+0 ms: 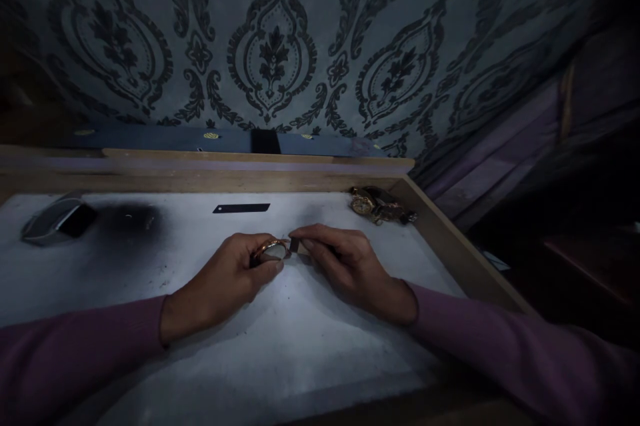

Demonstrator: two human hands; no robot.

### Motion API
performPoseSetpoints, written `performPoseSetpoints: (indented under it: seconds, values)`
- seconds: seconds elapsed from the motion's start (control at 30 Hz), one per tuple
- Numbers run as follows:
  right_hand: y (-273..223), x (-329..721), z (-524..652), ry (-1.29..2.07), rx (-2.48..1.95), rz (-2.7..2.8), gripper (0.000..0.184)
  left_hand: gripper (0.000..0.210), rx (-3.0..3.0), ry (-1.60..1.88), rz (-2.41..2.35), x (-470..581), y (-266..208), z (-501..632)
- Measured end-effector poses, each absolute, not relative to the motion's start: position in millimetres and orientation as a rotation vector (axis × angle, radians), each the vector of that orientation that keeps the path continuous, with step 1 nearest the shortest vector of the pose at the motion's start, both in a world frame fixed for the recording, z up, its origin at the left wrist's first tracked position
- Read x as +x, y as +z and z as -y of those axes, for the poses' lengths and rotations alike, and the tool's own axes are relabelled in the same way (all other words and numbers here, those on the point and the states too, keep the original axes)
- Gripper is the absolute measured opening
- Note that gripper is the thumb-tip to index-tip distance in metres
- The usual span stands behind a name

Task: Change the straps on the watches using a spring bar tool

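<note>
Watch case [273, 252], round and gold-rimmed, is over the middle of the white tabletop [280, 359], clamped in the left hand [233, 273]; right hand [350, 265] pinches a small dark flat piece [295, 245] right by its rim, contact unclear. Looks mid-job to me: case in work, nothing visibly finished, remaining steps can't be judged. Dark slant-ended blade [241, 209] lies loose beyond the hands; more watches [377, 206] piled in the far right corner, untouched, status unknown. No brand, label or dial text readable; too dark and small.
</note>
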State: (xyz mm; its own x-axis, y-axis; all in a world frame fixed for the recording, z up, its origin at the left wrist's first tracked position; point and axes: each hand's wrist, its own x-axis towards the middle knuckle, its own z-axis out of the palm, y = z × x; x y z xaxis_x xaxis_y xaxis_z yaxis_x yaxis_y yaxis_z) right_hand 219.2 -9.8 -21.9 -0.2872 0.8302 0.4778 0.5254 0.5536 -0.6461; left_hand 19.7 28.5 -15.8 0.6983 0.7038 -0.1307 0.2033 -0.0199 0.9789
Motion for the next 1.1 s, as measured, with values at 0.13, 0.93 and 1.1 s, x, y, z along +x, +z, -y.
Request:
performPoseSetpoints:
  seconds: [0.13, 0.93, 1.1]
  values:
    - [-22.3, 219.6, 9.7, 0.465, -1.096, 1.962, 0.024, 0.014, 1.580, 0.470, -0.771, 19.9, -16.5, -28.4]
    - [-24.1, 221.9, 9.1, 0.360, -1.008, 2.029, 0.026, 0.010, 1.546, 0.474, -0.754, 20.2, -16.5, -28.7]
    - [-22.2, 222.1, 10.2, 0.303, -0.992, 2.081, 0.027, 0.014, 1.558, 0.484, -0.760, 20.0, -17.6, -28.1]
